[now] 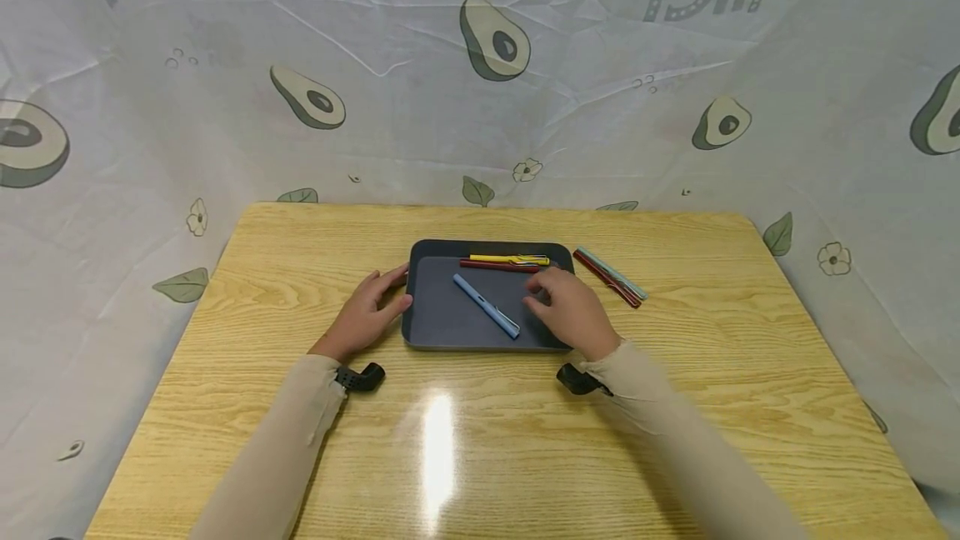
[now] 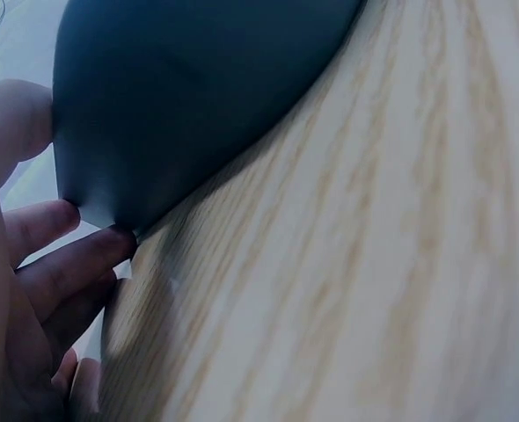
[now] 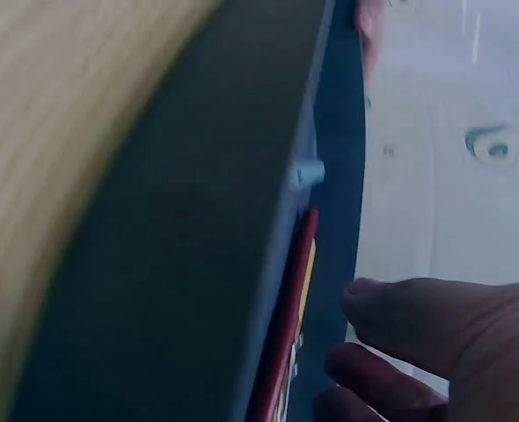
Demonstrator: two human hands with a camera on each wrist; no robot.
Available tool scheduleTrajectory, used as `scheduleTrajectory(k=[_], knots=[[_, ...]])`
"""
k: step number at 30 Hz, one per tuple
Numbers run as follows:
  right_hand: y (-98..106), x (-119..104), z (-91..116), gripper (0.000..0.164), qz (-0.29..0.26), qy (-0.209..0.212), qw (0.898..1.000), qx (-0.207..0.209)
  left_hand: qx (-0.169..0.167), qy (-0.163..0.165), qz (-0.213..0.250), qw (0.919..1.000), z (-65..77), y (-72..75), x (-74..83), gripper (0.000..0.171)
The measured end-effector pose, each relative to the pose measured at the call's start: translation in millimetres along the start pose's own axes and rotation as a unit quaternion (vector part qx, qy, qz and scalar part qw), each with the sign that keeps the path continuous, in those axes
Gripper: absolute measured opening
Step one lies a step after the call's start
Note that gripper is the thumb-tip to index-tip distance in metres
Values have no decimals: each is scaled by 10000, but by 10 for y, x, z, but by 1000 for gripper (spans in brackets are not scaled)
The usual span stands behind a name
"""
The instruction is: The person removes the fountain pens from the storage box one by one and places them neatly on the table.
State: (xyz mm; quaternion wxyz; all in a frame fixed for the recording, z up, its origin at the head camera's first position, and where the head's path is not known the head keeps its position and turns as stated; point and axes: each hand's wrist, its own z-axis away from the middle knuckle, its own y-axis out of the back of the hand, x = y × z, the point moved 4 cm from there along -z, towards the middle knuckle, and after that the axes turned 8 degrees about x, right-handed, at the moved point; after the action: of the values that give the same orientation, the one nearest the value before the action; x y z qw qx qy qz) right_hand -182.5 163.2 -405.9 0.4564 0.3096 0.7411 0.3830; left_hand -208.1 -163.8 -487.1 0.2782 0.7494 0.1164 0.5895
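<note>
A dark grey tray [image 1: 442,347] lies on the table, holding a yellow pen [image 1: 498,258], a dark red pen [image 1: 495,266] and a light blue pen [image 1: 487,307] set slantwise. My left hand [image 1: 367,311] touches the tray's left side; in the left wrist view its fingertips [image 2: 114,242] rest against the outer wall's lower edge. Over the tray's right part is my right hand [image 1: 573,311], its fingers bent near the dark red pen's end. The right wrist view shows thumb and fingers apart, with no pen visible between them.
Just right of the tray, a red pen [image 1: 607,280] and a pale teal pen [image 1: 613,273] lie side by side on the wooden table [image 1: 300,257]. Behind the table hangs a pale cloth [image 1: 390,148] printed with avocados.
</note>
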Motion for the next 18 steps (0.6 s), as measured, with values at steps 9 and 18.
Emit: scheduleTrajectory(k=[9, 18], knots=[[-276, -202, 5, 8, 125, 76, 9972, -732, -8, -101, -6, 9999, -17, -4, -29, 64], [-375, -230, 9, 10, 263, 152, 9963, -806, -20, -127, -42, 9999, -19, 7, 8, 64]])
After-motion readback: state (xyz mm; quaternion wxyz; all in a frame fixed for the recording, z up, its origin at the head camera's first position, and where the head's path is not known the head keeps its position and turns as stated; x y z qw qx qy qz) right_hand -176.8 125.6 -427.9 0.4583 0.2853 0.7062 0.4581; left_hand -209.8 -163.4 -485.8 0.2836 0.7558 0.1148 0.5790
